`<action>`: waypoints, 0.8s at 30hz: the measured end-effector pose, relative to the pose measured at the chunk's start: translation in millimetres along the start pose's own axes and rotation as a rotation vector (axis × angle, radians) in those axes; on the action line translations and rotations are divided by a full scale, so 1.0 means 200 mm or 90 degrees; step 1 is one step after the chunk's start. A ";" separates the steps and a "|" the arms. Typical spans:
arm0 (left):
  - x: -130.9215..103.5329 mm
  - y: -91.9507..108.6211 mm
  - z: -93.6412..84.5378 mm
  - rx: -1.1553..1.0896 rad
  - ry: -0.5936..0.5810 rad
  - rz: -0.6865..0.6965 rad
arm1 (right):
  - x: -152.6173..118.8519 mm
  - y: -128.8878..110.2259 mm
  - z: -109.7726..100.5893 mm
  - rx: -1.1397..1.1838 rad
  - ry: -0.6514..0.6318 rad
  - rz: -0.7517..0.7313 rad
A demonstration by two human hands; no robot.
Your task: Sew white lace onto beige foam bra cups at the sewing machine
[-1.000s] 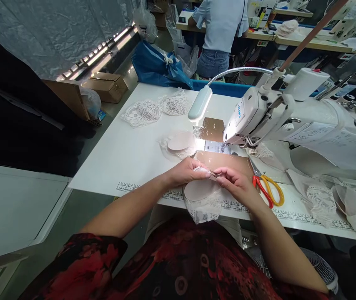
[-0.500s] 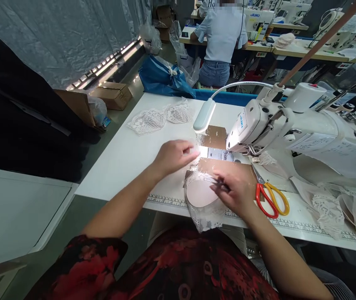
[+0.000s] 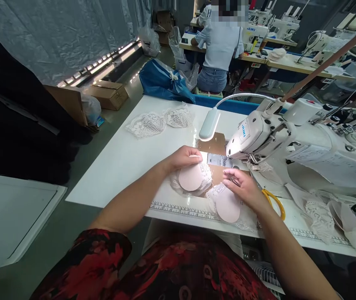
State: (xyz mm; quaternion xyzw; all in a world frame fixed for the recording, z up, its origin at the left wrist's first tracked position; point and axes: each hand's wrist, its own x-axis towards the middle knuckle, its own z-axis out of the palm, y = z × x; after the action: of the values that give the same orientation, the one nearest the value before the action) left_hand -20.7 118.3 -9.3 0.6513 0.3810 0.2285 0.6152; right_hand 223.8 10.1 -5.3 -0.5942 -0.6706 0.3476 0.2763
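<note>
While the left hand (image 3: 184,158) pinches a lace cup (image 3: 191,179), right hand (image 3: 244,186) curled round a blurred tool (image 3: 236,181), scissors (image 3: 279,204) partly hidden.

Near the table's (image 3: 103,179) front edge, pale ovals (image 3: 190,178) look like smooth, matt cloth against rough, openwork lace (image 3: 207,177); the tabletop is smooth with a soft sheen. The sewing machine (image 3: 248,130) has a glossy painted casing, the lamp neck (image 3: 243,95) ribbed, shiny metal. At the far left corner, a blue bag (image 3: 159,81) looks like creased, glossy plastic.
</note>
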 end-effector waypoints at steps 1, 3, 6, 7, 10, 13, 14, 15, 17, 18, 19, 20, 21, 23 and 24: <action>0.01 0.00 0.00 -0.017 -0.007 0.006 | 0.03 -0.01 0.03 0.045 0.000 0.016; 0.02 -0.01 0.00 -0.030 -0.021 0.014 | 0.10 -0.02 0.09 0.105 -0.034 0.008; 0.02 -0.02 0.00 0.032 -0.033 0.053 | 0.15 -0.02 0.18 0.143 -0.054 -0.019; 0.01 -0.03 0.00 0.073 -0.034 0.082 | 0.15 -0.02 0.19 0.146 -0.047 -0.024; 0.00 -0.01 0.03 0.203 -0.051 0.200 | 0.14 -0.02 0.21 0.149 -0.025 -0.047; 0.00 0.00 0.09 0.265 -0.084 0.226 | 0.12 -0.02 0.20 0.165 -0.014 -0.061; 0.01 0.01 0.10 0.262 -0.101 0.208 | 0.11 -0.02 0.19 0.172 -0.005 -0.062; 0.01 0.01 0.11 0.247 -0.121 0.186 | 0.11 -0.02 0.19 0.176 0.006 -0.061; 0.03 -0.01 0.12 0.196 -0.163 0.150 | 0.11 -0.01 0.18 0.182 0.032 -0.053; 0.04 -0.01 0.12 0.168 -0.181 0.140 | 0.11 0.00 0.18 0.193 0.041 -0.045; 0.04 -0.02 0.11 0.144 -0.194 0.131 | 0.11 0.02 0.17 0.217 0.047 -0.033; 0.05 -0.03 0.11 0.123 -0.203 0.124 | 0.11 0.03 0.16 0.250 0.047 -0.018; 0.05 -0.03 0.10 0.107 -0.210 0.116 | 0.11 0.04 0.15 0.288 0.044 -0.001; 0.05 -0.04 0.09 0.079 -0.217 0.099 | 0.10 0.06 0.11 0.332 0.024 0.027; 0.04 -0.03 0.09 0.064 -0.219 0.088 | 0.10 0.06 0.09 0.324 0.010 0.034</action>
State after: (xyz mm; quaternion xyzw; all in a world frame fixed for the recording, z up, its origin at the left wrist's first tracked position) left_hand -3.6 114.0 -19.4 0.7351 0.2354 0.1363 0.6210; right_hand 214.2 28.0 -27.6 -0.5257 -0.5435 0.5078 0.4128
